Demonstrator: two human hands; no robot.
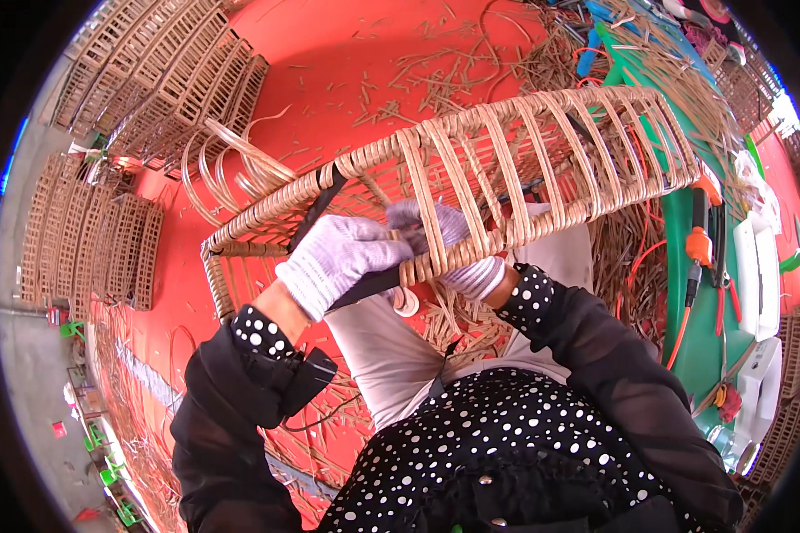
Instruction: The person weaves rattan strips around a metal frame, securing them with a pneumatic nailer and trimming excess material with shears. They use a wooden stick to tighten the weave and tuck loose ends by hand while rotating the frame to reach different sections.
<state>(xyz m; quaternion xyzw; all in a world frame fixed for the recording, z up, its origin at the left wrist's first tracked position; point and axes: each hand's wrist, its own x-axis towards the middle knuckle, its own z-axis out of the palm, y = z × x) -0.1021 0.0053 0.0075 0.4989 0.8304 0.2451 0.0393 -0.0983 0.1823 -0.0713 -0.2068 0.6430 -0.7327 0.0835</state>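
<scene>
A woven rattan frame point(507, 160) with a black metal bar lies across my lap, partly wrapped in pale cane strips. My left hand point(342, 258), in a grey-white knit glove, grips the frame's near edge beside the black bar. My right hand point(458, 244), also gloved, reaches behind the woven strips from inside the frame and pinches a cane strip there; the weave partly hides its fingers. Loose curved cane strips point(231, 160) spring out from the frame's left end.
Stacks of finished woven panels point(164, 75) stand at the upper left and left point(89, 240) on the red floor point(347, 53), which is littered with cane scraps. A green table point(698, 329) at the right holds orange-handled tools point(698, 240) and white boxes point(760, 275).
</scene>
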